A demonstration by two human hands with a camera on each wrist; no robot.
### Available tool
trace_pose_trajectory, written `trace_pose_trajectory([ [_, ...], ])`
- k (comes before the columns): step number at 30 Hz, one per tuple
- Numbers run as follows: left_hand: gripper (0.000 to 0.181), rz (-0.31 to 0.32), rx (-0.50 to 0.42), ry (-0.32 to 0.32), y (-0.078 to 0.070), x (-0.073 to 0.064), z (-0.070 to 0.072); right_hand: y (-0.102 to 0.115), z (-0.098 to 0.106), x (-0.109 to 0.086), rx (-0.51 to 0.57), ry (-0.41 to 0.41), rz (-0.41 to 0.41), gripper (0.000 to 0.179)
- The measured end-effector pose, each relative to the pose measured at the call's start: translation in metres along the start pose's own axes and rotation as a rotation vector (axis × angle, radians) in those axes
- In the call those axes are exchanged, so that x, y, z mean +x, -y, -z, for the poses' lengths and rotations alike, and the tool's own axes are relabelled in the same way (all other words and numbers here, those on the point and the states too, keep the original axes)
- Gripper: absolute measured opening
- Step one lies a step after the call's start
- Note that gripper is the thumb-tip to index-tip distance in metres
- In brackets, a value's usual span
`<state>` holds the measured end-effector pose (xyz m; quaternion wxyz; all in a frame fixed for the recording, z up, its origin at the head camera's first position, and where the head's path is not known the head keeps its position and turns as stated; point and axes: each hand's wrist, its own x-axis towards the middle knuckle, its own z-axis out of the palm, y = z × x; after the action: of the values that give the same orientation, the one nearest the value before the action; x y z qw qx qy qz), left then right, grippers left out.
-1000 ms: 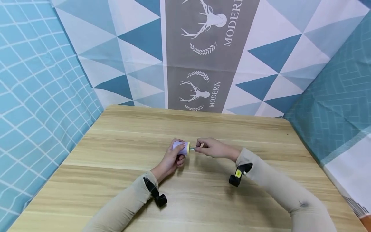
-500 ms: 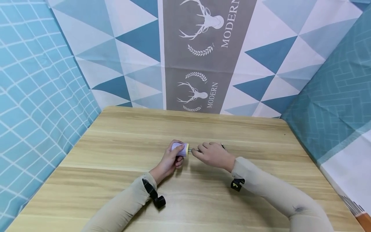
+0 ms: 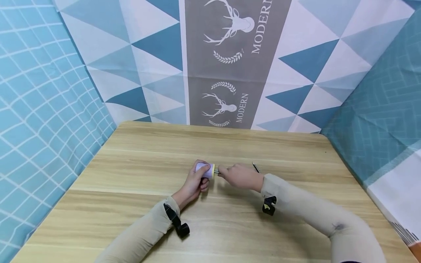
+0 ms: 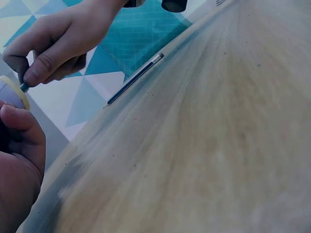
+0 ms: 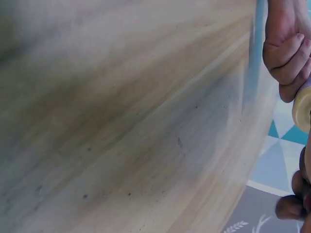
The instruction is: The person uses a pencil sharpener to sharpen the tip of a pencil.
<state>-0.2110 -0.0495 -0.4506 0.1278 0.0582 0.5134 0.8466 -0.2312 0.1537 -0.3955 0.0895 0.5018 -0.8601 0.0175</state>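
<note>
Right hand (image 3: pixel 239 176) rolling over since second ago, pinching thin rod (image 3: pixel 216 171) at three o'clock end of lilac cylinder (image 3: pixel 209 172); probably twisting it. Left hand (image 3: pixel 193 180) gripping lilac cylinder ahead, at twelve o'clock. Pencil (image 3: pixel 256 167) lying at right hand's two o'clock.

The cylinder (image 3: pixel 211 172) looks smooth plastic; the tabletop (image 3: pixel 230 230), grained wood (faintly glossy); the sleeve (image 3: pixel 309 201), matt cloth.

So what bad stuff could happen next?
The thin stick pinched by the right hand might slip or snap if pushed crookedly at the yellow end of the purple cylinder. The cylinder could twist in the left hand. The pencil lying on the table might roll if bumped.
</note>
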Motion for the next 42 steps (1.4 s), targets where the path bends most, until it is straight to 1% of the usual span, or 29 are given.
trace_pose_trajectory([
  [4,0.013,0.002,0.008,0.008,-0.001,-0.001,0.002,-0.004,0.006,0.006,0.362,0.063,-0.045,0.013],
  [5,0.013,-0.001,0.005,0.011,-0.001,-0.001,0.002,-0.005,0.008,0.008,0.455,0.086,-0.056,0.012],
  [6,0.012,-0.004,0.001,0.014,-0.001,-0.001,0.002,-0.007,0.011,0.009,0.579,0.127,-0.085,0.012],
  [7,0.011,-0.01,-0.002,0.017,-0.001,-0.001,0.003,-0.008,0.013,0.011,0.717,0.176,-0.127,0.012],
  [11,0.012,-0.023,0.001,0.037,-0.001,-0.001,0.003,-0.015,0.015,0.011,1.3,0.375,-0.362,0.018],
  [12,0.011,-0.024,0.006,0.04,-0.001,-0.002,0.003,-0.016,0.013,0.011,1.442,0.417,-0.409,0.018],
  [13,0.011,-0.025,0.011,0.041,-0.001,-0.002,0.004,-0.017,0.011,0.01,1.557,0.448,-0.442,0.017],
  [14,0.011,-0.025,0.018,0.043,-0.001,-0.003,0.004,-0.019,0.009,0.009,1.647,0.472,-0.462,0.017],
  [15,0.011,-0.025,0.025,0.041,-0.001,-0.003,0.004,-0.019,0.007,0.009,1.713,0.488,-0.471,0.016],
  [16,0.011,-0.027,0.031,0.039,-0.002,-0.003,0.004,-0.02,0.005,0.008,1.75,0.491,-0.475,0.016],
  [17,0.011,-0.029,0.034,0.038,-0.002,-0.003,0.004,-0.021,0.003,0.007,1.76,0.491,-0.474,0.018],
  [18,0.011,-0.031,0.039,0.039,-0.002,-0.003,0.004,-0.021,0.002,0.007,1.744,0.484,-0.467,0.022],
  [20,0.011,-0.043,0.044,0.042,-0.004,-0.002,0.004,-0.021,0.002,0.006,1.631,0.427,-0.452,0.029],
  [23,0.013,-0.067,0.049,0.046,-0.005,-0.002,0.003,-0.019,0.007,0.004,1.377,0.285,-0.421,0.033],
  [24,0.014,-0.078,0.053,0.046,-0.005,-0.002,0.003,-0.017,0.008,0.003,1.281,0.227,-0.414,0.03],
  [26,0.016,-0.095,0.058,0.039,-0.005,-0.001,0.002,-0.014,0.011,0.0,1.057,0.101,-0.364,0.021],
  [28,0.017,-0.108,0.063,0.023,-0.005,-0.001,0.002,-0.01,0.013,-0.005,0.816,-0.008,-0.283,0.014],
  [30,0.017,-0.115,0.062,0.002,-0.004,-0.002,0.001,-0.005,0.013,-0.011,0.569,-0.124,-0.18,0.015],
  [31,0.017,-0.114,0.061,-0.01,-0.004,-0.002,0.001,-0.003,0.012,-0.013,0.448,-0.187,-0.113,0.017],
  [33,0.018,-0.113,0.057,-0.031,-0.003,-0.003,0.0,0.001,0.007,-0.015,0.238,-0.296,0.0,0.021],
  [35,0.018,-0.107,0.052,-0.04,-0.002,-0.003,0.0,0.001,0.001,-0.014,0.07,-0.397,0.096,0.018],
  [37,0.02,-0.107,0.053,-0.036,-0.002,-0.003,-0.001,-0.001,-0.005,-0.012,-0.106,-0.467,0.169,0.007],
  [38,0.02,-0.108,0.052,-0.031,-0.001,-0.003,-0.001,-0.002,-0.007,-0.011,-0.186,-0.491,0.199,0.01],
  [40,0.02,-0.112,0.048,-0.02,-0.001,-0.003,-0.001,-0.005,-0.009,-0.008,-0.336,-0.525,0.256,0.025],
  [42,0.018,-0.119,0.038,-0.009,0.0,-0.002,-0.001,-0.008,-0.009,-0.006,-0.464,-0.539,0.297,0.034],
])
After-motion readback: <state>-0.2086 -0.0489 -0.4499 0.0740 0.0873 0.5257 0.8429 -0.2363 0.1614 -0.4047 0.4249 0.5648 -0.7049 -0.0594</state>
